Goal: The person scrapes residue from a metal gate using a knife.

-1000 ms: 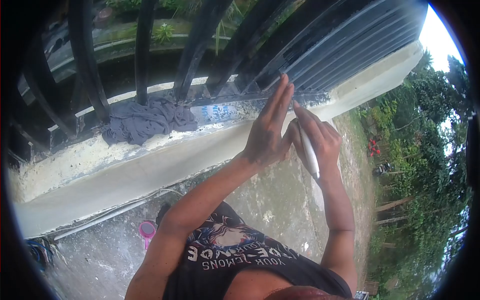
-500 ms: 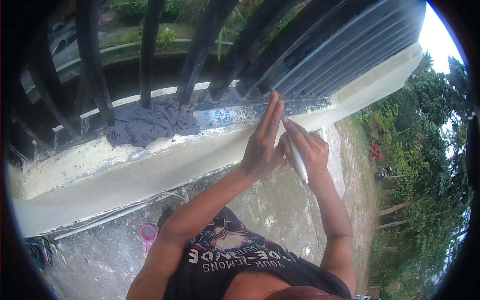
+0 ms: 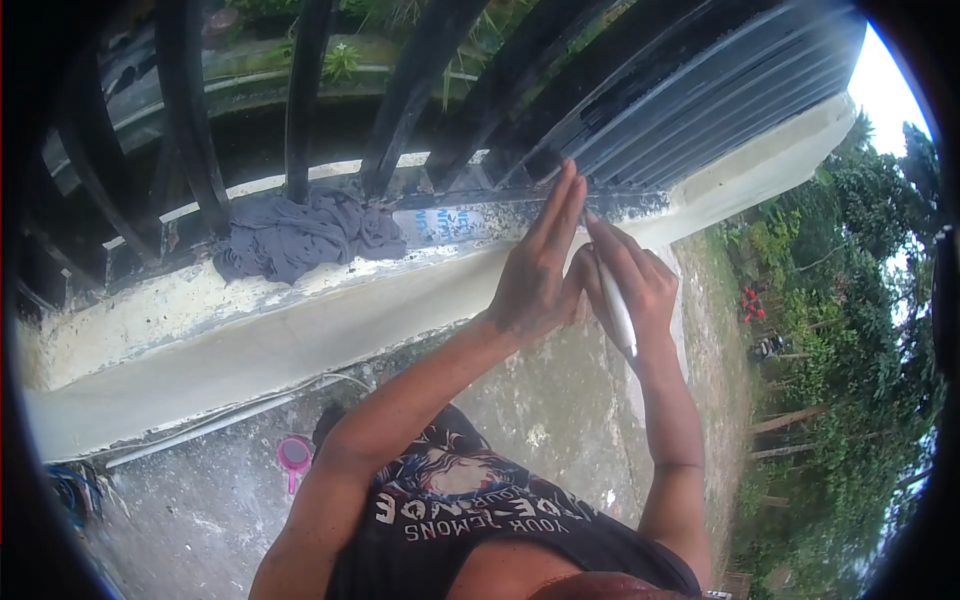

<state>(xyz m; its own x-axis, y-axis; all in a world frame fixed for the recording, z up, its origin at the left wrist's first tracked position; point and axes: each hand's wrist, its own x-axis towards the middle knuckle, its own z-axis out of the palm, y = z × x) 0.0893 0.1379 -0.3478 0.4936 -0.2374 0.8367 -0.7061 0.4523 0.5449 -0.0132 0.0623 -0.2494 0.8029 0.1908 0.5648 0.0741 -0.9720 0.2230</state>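
My right hand [image 3: 645,285] is closed around a tool with a white tapered handle [image 3: 618,312]. The tool's thin front end points up at the base of the dark metal railing [image 3: 590,125]; its working tip is hard to make out. My left hand [image 3: 532,270] lies alongside, fingers straight and together, fingertips at the foot of the railing bars. Left of it, on the ledge [image 3: 160,310] with its flaking paint, is a pale sheet printed with blue letters [image 3: 440,226]. A crumpled grey cloth [image 3: 300,238] rests beside that sheet, against the bars.
Below the ledge, a pink dipper [image 3: 293,455] lies on the stained concrete floor [image 3: 210,510]. A pale pipe [image 3: 190,438] runs along the wall's foot, with blue cords [image 3: 75,492] at far left. Trees [image 3: 850,330] and grass fill the right side.
Both hands and the white-handled tool have shifted slightly to the right along the base of the railing. The view has moved a little too. The cloth and sheet stay on the ledge.
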